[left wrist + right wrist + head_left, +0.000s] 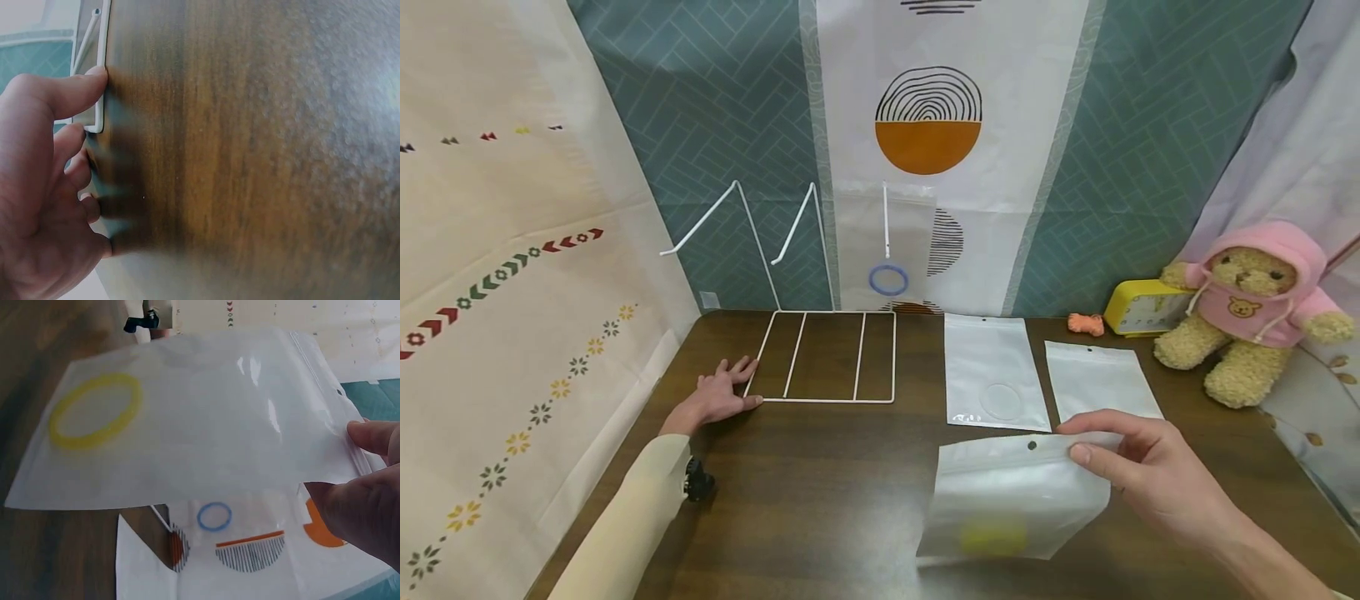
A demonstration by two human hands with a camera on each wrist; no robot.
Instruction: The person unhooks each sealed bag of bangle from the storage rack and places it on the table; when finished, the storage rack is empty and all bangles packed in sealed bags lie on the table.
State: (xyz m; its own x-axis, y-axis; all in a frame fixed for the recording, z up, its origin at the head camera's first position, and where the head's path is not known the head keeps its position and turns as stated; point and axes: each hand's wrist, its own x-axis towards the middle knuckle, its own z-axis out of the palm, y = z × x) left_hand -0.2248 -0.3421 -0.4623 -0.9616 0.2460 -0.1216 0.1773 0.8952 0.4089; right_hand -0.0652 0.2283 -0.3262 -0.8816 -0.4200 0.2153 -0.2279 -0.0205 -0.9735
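My right hand [1157,467] pinches the top edge of a translucent zip bag [212,425], thumb on the near side, close by its hang hole. A yellow ring [95,411] shows through the bag's lower end, which hangs over the table. At the far left my left hand [722,396] rests with spread fingers at the front left corner of a white wire rack [820,401]. In the left wrist view, the thumb touches the front bar [103,37]. On the rack's right hook hangs a clear bag [857,242] with a blue ring [888,281] in it.
Two more zip bags lie flat on the brown table [820,500]: one [988,358] with a pale ring, another [1101,375] to its right. At the back right are a small orange bundle [1086,324], a yellow clock [1138,308] and a teddy bear [1255,308] in pink.
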